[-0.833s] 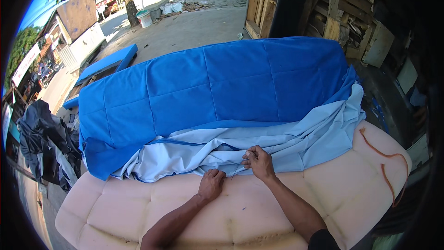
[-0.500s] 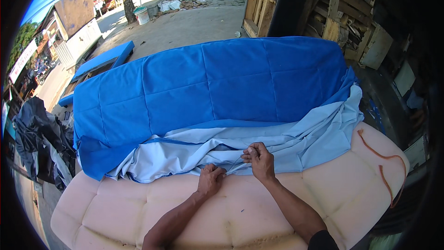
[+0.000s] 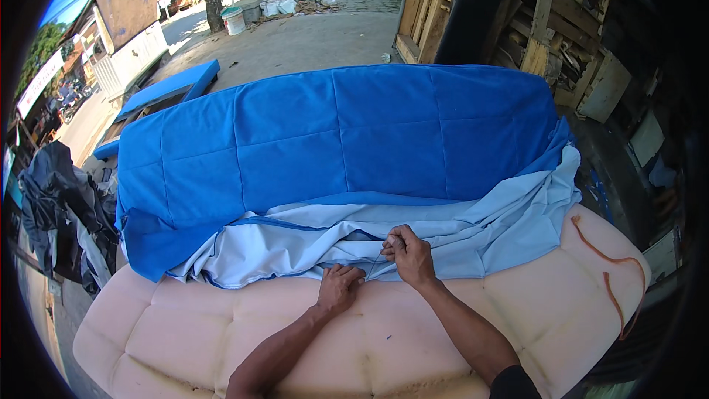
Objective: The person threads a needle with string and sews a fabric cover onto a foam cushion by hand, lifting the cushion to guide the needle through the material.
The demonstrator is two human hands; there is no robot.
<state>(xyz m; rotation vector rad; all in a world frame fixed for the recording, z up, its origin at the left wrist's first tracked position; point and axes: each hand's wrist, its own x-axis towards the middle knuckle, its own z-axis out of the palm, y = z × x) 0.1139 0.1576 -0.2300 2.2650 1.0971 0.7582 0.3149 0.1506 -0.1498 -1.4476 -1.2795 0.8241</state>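
On my feed, far left, I see a dark crumpled bundle [image 3: 63, 210], then the left hand [image 3: 341, 287], curled low where the blue cover's [image 3: 295, 148] pale underside meets the pink foam [image 3: 295, 343]; its grip I cannot tell. Rightward, the right hand [image 3: 408, 255] pinches a thin thread [image 3: 375, 263], and an orange cord [image 3: 605, 258] lies beyond on the foam

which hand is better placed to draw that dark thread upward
The right hand, most likely: it is held over the pale cloth, and a thin dark thread seems to run down from it. The left hand rests at the cloth's near edge.
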